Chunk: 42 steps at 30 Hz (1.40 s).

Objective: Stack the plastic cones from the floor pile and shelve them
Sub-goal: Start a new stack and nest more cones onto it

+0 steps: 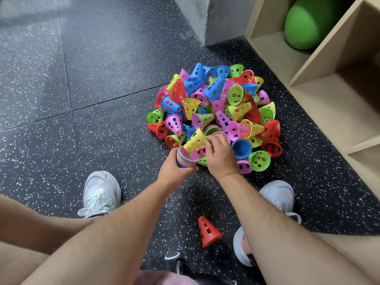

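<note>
A heap of perforated plastic cones (216, 103) in blue, pink, green, yellow and red lies on the dark speckled floor. My left hand (174, 171) grips a nested stack of cones (186, 158) at the heap's near edge, its rims showing many colours. My right hand (221, 156) pinches a yellow cone (195, 140) by its wide rim, tilted with its narrow end over the stack's open top. A second short stack (211, 129) lies in the heap just beyond my right hand.
A lone red cone (208, 231) lies on the floor between my white shoes (101, 192). A beige wooden shelf unit (320, 83) stands to the right, with a green ball (308, 21) in its far compartment. A grey concrete pillar (205, 17) rises behind the heap.
</note>
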Available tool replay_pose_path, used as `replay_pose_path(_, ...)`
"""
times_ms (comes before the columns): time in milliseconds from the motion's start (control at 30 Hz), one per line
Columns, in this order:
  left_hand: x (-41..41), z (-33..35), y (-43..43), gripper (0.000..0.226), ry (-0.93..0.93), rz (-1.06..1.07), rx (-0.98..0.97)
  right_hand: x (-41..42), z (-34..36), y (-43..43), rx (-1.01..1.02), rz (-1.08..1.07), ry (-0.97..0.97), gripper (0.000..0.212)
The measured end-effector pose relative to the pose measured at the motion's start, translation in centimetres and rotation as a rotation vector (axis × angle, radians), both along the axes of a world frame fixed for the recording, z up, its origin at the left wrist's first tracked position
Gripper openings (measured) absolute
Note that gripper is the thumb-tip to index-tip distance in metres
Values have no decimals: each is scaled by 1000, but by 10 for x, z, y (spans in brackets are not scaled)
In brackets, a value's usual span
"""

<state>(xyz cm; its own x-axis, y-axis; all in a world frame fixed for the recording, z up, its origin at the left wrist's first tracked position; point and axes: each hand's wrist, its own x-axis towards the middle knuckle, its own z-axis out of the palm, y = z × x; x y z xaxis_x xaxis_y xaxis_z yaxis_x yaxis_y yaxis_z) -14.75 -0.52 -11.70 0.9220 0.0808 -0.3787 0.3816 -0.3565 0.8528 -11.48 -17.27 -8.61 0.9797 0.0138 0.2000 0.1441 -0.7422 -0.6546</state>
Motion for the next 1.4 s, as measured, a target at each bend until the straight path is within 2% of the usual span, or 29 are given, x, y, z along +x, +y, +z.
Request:
replay_pose_path(300, -3, -7, 6, 69, 11, 17, 14, -14, -4, 4, 81, 220, 235, 18)
replay_pose_path(400, -7, -5, 12, 66, 27, -5, 36, -22, -5, 5, 63, 299, 290, 26)
replay_pose_path(467, -10, -5, 17, 67, 56, -51, 51, -28, -7, 6, 73, 260, 373, 28)
replay_pose_path(567, -18, -10, 29, 70, 124, -108, 83, -36, -10, 3, 106, 133, 540, 17)
replay_pose_path(667, -28, -12, 43, 73, 191, -174, 131, -44, -12, -2, 18, 233, 785, 11)
replay_pose_path(767, -35, -11, 54, 78, 234, -230, 152, -54, -17, 0, -266, 537, 893, 36)
replay_pose_path(900, -44, -12, 69, 74, 260, -218, 165, -77, -31, 13, -676, 895, 774, 84)
replay_pose_path(1000, -50, -14, 78, 76, 262, -213, 185, -92, -43, 18, -817, 1109, 574, 110)
replay_pose_path(1067, -52, -14, 82, 75, 265, -210, 185, -98, -49, 25, -855, 1231, 424, 115)
replay_pose_path(1167, -54, -13, 84, 71, 263, -190, 176, -106, -56, 38, -829, 1338, 281, 105)
replay_pose_path(1267, -55, -13, 87, 72, 267, -167, 160, -110, -55, 50, -779, 1380, 258, 76)
replay_pose_path(1333, -55, -13, 87, 75, 269, -142, 147, -110, -53, 55, -720, 1345, 265, 54)
replay_pose_path(1400, -54, -13, 87, 79, 260, -102, 147, -108, -49, 56, -636, 1231, 298, 43)
